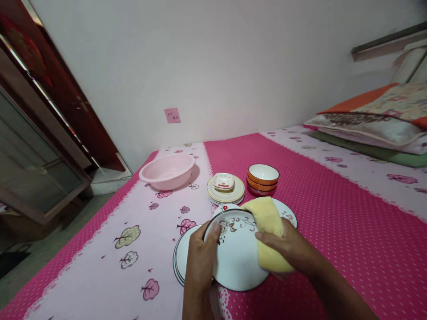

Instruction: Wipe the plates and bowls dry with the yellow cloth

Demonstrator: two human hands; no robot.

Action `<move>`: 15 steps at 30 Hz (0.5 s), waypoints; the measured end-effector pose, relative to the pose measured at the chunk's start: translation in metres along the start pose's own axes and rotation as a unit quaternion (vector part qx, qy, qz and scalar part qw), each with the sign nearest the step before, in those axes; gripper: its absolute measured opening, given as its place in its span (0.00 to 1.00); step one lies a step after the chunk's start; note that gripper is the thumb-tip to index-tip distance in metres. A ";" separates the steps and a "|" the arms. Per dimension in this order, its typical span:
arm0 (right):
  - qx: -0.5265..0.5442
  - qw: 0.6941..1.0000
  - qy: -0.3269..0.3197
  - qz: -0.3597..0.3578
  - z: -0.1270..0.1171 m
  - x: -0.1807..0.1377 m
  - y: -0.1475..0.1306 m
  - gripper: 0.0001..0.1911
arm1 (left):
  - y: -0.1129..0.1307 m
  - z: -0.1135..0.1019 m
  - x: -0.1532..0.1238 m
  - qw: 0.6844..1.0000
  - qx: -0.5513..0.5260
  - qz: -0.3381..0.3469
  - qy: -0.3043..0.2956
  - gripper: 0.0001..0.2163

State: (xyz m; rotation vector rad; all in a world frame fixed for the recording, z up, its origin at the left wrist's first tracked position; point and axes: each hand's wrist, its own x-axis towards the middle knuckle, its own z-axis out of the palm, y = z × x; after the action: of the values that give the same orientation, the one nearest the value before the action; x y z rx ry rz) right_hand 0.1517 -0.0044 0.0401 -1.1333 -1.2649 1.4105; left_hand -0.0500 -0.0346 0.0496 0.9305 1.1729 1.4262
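Observation:
A white plate [238, 262] with a dark rim and brown floral print is held tilted in front of me. My left hand [202, 253] grips its left edge, thumb on the face of the plate. My right hand [290, 244] pinches a yellow cloth [270, 218] folded over the plate's right edge. Under my left hand lies a stack of dark-rimmed plates [182, 253], partly hidden. Behind the held plate, another white plate [287, 212] shows at the right, and a plate with a red flower [225, 207] peeks out above its rim.
Farther back stand stacked plates [213, 193] with small square dishes [223, 181] on top, and stacked orange bowls [263, 178]. A pink basin [167, 171] sits at the back left. Folded bedding and pillows [373, 124] lie at the right, by the wall [233, 66].

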 end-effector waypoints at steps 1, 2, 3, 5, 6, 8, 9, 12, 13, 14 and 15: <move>0.009 1.000 0.001 0.008 0.003 0.000 -0.001 0.17 | -0.002 0.002 0.001 0.999 -0.029 -0.007 0.024 0.23; 0.026 1.000 0.001 0.017 0.007 0.001 -0.001 0.17 | -0.005 0.005 0.003 0.996 -0.062 -0.016 0.055 0.24; 0.050 0.998 0.004 0.023 0.012 0.001 0.000 0.19 | -0.008 0.008 0.005 0.991 -0.098 -0.023 0.092 0.24; 0.105 0.994 0.022 0.027 0.024 0.002 0.004 0.21 | -0.015 0.015 0.008 0.971 -0.171 -0.027 0.164 0.24; 0.128 0.991 0.040 0.026 0.032 0.002 0.008 0.21 | -0.018 0.019 0.010 0.959 -0.204 -0.022 0.193 0.25; 0.167 0.982 0.089 0.022 0.050 0.002 0.019 0.23 | -0.023 0.027 0.011 0.938 -0.249 -0.004 0.241 0.25; 0.188 0.976 0.111 0.020 0.060 0.002 0.025 0.25 | -0.026 0.030 0.011 0.930 -0.257 0.001 0.262 0.26; 0.241 0.961 0.135 0.018 0.082 0.002 0.041 0.35 | -0.030 0.038 0.008 0.923 -0.237 -0.009 0.302 0.30; 0.251 0.959 0.128 0.021 0.085 0.003 0.044 0.37 | -0.031 0.040 0.007 0.925 -0.231 -0.013 0.302 0.31; 0.254 0.960 0.118 0.022 0.085 0.004 0.045 0.38 | -0.032 0.042 0.007 0.926 -0.233 -0.013 0.297 0.31; 0.248 0.962 0.108 0.018 0.083 0.005 0.045 0.38 | -0.032 0.044 0.007 0.926 -0.244 -0.011 0.287 0.32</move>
State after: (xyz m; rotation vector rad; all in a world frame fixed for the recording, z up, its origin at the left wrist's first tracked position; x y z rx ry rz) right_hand 0.0674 -0.0164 -0.0008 -0.9315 -0.6830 1.4766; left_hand -0.0022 -0.0197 0.0276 0.1453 1.1395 1.9252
